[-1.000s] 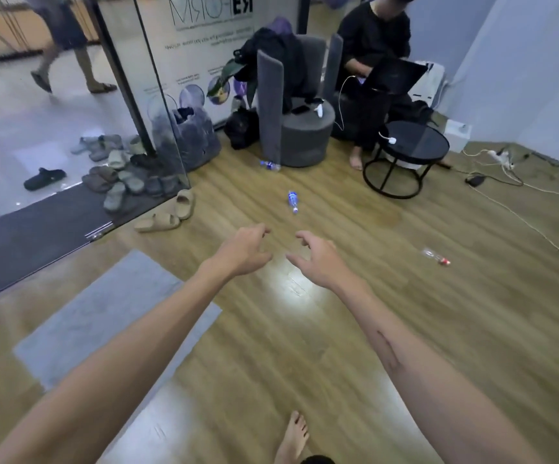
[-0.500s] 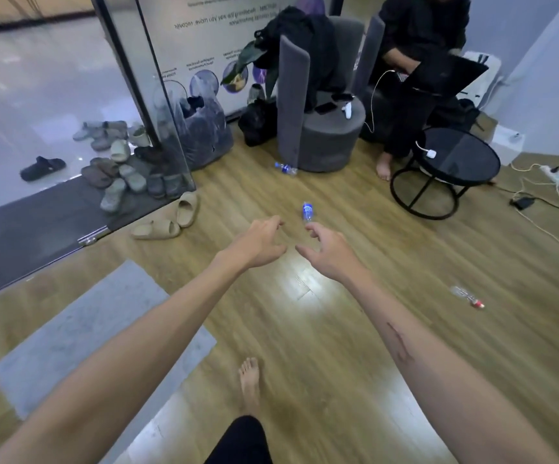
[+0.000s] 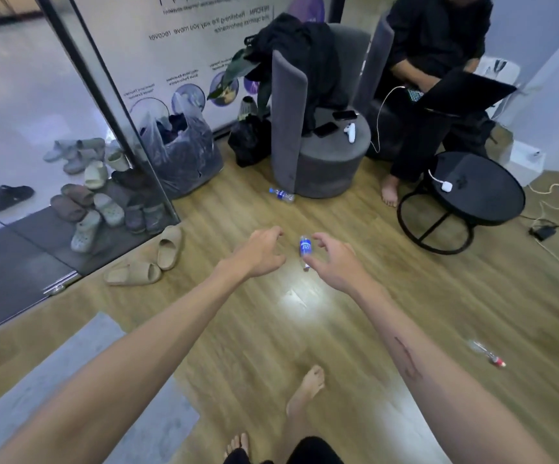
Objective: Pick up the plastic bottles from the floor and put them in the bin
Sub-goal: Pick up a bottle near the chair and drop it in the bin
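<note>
The blue-labelled bottle (image 3: pixel 305 250) lies on the wooden floor (image 3: pixel 405 296) between your hands, left hand (image 3: pixel 260 252) and right hand (image 3: pixel 335 262) both loosely spread, grasping nothing; it looks light, thin-walled and prone to rolling, so grip around its labelled middle

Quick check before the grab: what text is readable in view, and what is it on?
"REFORM - Redefining the way you move, recover and optimise performance": wall poster, mirrored, partly blurred.
Small captions above the poster's circles: too small.
Blue label on the nearest bottle: blurred.
Bottle by the chair: unreadable.
</note>
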